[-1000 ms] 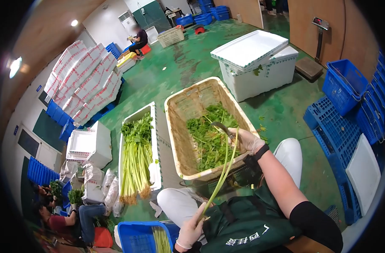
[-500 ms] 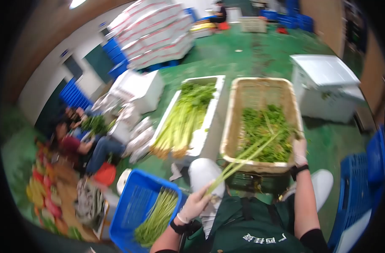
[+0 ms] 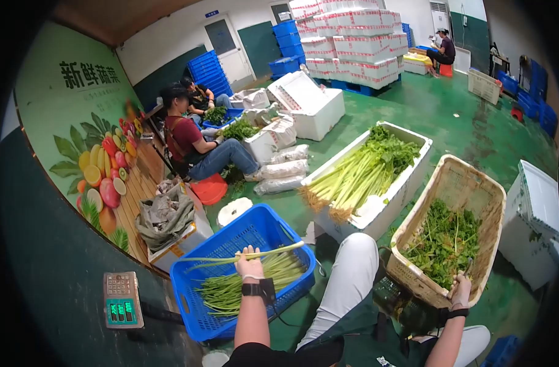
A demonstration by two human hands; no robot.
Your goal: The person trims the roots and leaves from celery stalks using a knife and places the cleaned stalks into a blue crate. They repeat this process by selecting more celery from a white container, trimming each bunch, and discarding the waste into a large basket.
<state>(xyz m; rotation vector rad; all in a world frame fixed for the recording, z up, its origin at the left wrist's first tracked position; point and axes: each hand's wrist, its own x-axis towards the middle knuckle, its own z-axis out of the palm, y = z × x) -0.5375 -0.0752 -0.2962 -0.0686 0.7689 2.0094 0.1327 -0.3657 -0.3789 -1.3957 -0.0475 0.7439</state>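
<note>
Over the blue basket [image 3: 209, 327] my left hand [image 3: 250, 264] is closed around a few trimmed celery stalks [image 3: 282, 249], which lie crosswise above a heap of thin celery stalks [image 3: 230, 296] in the basket. My right hand [image 3: 460, 290] is closed at the near edge of the beige crate [image 3: 417, 278]. A short, thin, greyish thing that looks like a small knife [image 3: 469, 265] sticks up from its fingers. Cut celery leaves [image 3: 441, 241] lie inside that crate. Between the two containers, a white foam box [image 3: 405, 189] holds whole celery [image 3: 359, 174] with roots on.
A scale display [image 3: 121, 300] stands at the lower left. Behind the basket are a white roll [image 3: 234, 211], a red stool [image 3: 209, 189] and a seated person [image 3: 187, 137] handling greens. A lidded foam box [image 3: 530, 232] stands at right. Stacked boxes [image 3: 365, 43] rise behind.
My left hand has carried the celery stalks from between the crate and my knee leftward to above the blue basket. My right hand stays by the crate. The view has turned left.
</note>
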